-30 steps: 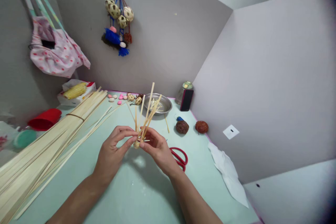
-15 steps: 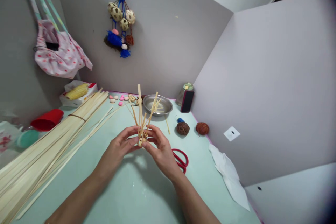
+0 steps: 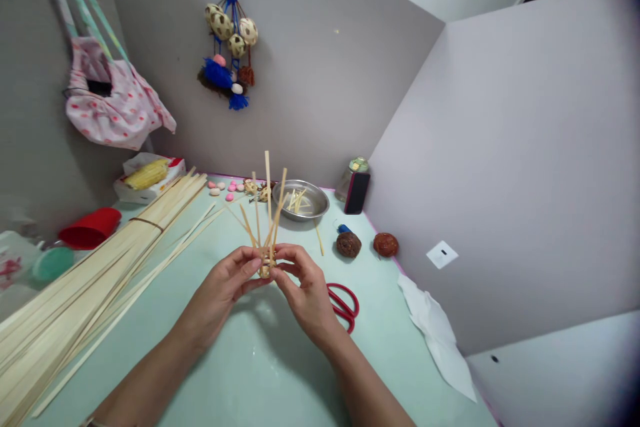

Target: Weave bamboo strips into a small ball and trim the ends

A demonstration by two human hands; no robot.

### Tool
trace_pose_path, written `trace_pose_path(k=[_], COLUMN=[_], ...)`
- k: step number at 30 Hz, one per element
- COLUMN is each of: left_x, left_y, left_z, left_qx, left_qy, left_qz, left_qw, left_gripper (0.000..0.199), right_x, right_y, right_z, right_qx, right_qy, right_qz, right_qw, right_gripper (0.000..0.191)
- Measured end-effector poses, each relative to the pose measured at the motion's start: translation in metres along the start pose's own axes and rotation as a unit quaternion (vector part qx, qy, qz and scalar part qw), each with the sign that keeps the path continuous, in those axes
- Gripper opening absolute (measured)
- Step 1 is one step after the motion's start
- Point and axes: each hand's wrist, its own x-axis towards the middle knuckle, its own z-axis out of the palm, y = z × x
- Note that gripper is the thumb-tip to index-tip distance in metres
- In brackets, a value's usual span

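Between my hands, above the table, is a small woven ball of flat bamboo strips (image 3: 267, 269), its loose strip ends sticking up and fanning out. My left hand (image 3: 237, 277) pinches its left side with thumb and fingers. On the opposite side my right hand (image 3: 301, 283) grips it, thumb low and fingers curled behind. Parts of the weave are hidden by the fingertips. Red-handled scissors (image 3: 345, 307) lie just beyond my right wrist, their blades out of sight. Behind the strips stands a metal bowl (image 3: 320, 207) with short strip pieces inside.
A tied bundle of long bamboo strips (image 3: 125, 240) lies along the left. Pink and pale beads (image 3: 231, 188) sit at the back. Brown yarn (image 3: 349, 245), reddish yarn (image 3: 385, 245), a propped phone (image 3: 357, 193) and white tissue (image 3: 435, 333) are on the right. Woven balls (image 3: 221, 25) hang above.
The woven ball has turned in my fingers, so its upright strips point differently and more of the weave shows. Both hands stay in nearly the same place.
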Motion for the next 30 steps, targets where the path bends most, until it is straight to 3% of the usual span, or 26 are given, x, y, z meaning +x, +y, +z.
trace_pose_path(k=[7,14,18,24,30], left_x=[0.0010,-0.0008,-0.0012,-0.0007,0.0006], left_y=[-0.0012,-0.0031,-0.0037,-0.0027,-0.0058], left_z=[-0.0001,0.0031,0.0048,0.0050,0.0048], left_qx=[-0.005,0.012,0.021,0.040,0.077], left_qy=[-0.005,-0.016,-0.014,-0.014,-0.009], left_qz=[-0.017,-0.035,-0.040,-0.040,-0.031], left_qw=[1.000,0.999,0.999,0.998,0.997], left_gripper=[0.014,0.012,0.012,0.015,0.019], right_x=[0.0013,0.0026,0.0026,0.0061,0.0066], right_y=[-0.0086,-0.0018,-0.0014,-0.0057,-0.0040], right_z=[-0.0043,-0.0050,-0.0063,-0.0075,-0.0084], right_qx=[-0.053,0.066,0.155,0.198,0.178], right_qy=[0.023,0.017,-0.002,0.009,0.007], right_qz=[-0.028,0.070,0.116,0.128,0.121], right_qw=[0.998,0.995,0.981,0.972,0.977], right_gripper=[0.019,0.004,0.010,0.015,0.017])
